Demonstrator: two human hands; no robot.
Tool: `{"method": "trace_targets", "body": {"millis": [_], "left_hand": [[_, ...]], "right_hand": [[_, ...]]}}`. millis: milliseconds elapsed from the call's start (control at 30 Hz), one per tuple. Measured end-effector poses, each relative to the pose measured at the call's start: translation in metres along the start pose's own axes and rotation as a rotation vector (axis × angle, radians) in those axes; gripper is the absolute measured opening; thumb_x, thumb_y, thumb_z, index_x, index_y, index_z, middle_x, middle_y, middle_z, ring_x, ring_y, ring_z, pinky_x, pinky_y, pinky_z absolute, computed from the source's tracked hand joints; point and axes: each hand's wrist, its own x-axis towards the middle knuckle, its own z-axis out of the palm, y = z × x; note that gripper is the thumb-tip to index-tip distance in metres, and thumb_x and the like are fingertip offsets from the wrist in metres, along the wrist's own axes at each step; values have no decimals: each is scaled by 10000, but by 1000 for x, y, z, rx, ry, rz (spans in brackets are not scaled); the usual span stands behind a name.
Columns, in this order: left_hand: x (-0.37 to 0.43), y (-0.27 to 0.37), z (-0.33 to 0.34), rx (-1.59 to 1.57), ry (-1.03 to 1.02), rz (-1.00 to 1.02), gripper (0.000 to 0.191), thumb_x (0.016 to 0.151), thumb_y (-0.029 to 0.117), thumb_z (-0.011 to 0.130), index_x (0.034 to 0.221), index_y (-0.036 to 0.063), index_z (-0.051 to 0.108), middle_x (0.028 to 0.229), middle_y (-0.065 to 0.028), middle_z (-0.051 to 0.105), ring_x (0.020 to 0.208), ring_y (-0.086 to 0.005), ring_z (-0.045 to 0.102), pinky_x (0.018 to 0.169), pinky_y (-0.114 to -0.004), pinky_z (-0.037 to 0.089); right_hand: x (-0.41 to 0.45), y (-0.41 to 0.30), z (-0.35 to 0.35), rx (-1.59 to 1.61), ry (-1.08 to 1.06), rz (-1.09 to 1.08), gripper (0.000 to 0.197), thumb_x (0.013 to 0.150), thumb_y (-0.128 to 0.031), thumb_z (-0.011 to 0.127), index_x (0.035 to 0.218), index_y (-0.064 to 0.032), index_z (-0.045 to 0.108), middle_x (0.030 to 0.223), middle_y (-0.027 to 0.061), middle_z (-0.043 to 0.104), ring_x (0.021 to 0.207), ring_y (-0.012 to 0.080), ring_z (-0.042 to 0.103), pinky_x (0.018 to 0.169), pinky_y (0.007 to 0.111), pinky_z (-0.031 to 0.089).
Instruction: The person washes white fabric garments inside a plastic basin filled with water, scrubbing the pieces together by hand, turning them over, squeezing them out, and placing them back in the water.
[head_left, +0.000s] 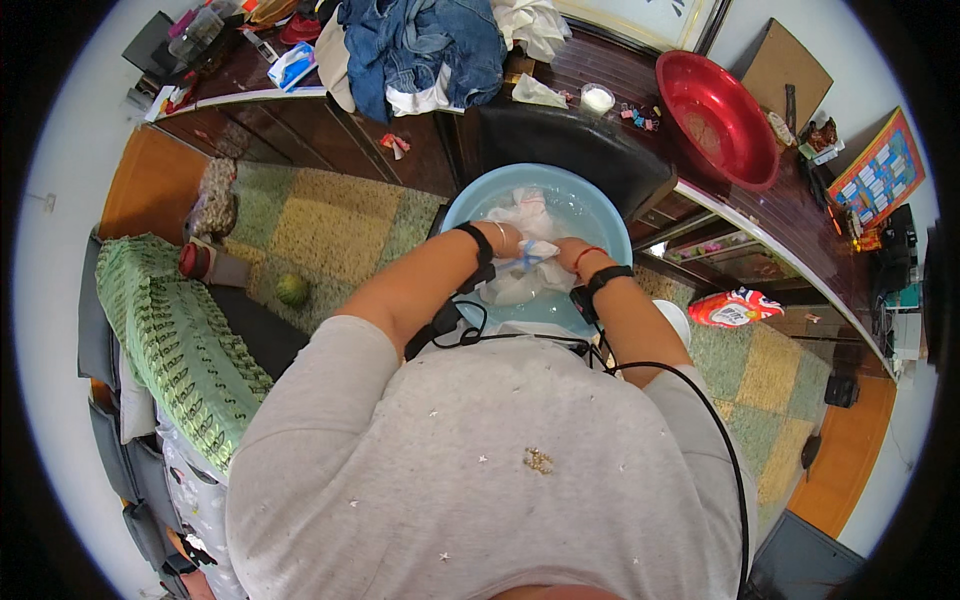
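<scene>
A light blue plastic basin (457, 206) of water stands before me. In it lies a wet white cloth garment (517, 281), partly under water, with a blue-marked part bunched up between my hands. My left hand (505, 240) grips the bunched cloth from the left, with some fingers hidden by the fabric. From the right, my right hand (573, 252) is closed on the same bunch. More white fabric (531, 214) spreads through the water beyond my hands. Black straps with small devices circle both wrists.
A black chair back (555, 139) stands just beyond the basin. On the long dark cabinet are blue jeans (427, 45), a white powder cup (597, 99) and a red basin (716, 120). A red bag (735, 307) and a watermelon (292, 289) are on the floor. A black cable (720, 420) crosses my right arm.
</scene>
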Motion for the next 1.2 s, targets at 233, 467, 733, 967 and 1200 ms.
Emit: {"method": "trace_targets", "body": {"millis": [233,467,733,967,1200], "left_hand": [[-112,21,-49,-88,610,220,246,835,236,664,1016,72,683,991,-155,694,952,-364,643,818,-443,507],[-88,39,-39,87,371,267,245,854,227,642,1053,108,724,943,-179,689,933,-358,651,848,-438,511],[-48,16,-187,-253,1254,343,170,861,174,608,882,38,707,856,-188,682,856,-386,652,805,-454,519],[68,-35,-272,8,730,-342,315,892,155,575,1170,108,715,1254,-227,616,1131,-363,613,1008,-433,474],[46,-25,-269,-216,1145,32,156,731,195,748,811,71,697,861,-162,692,848,-332,674,763,-408,540]], "right_hand": [[-130,-44,-61,-135,405,-199,215,854,-211,655,997,-62,717,986,201,702,969,382,658,847,451,525],[-117,-4,-16,-149,261,-263,314,800,-193,731,1074,-45,694,1090,220,675,1037,368,635,925,426,495],[-141,-15,-32,192,631,-456,201,837,-141,675,986,-9,700,966,197,690,913,389,638,834,443,510],[-165,-7,-30,324,568,-375,174,860,-145,659,959,-10,704,935,191,690,878,371,653,803,421,520],[-197,26,-31,394,668,-239,155,857,-123,669,952,-6,704,919,169,703,809,312,672,718,379,532]]}}
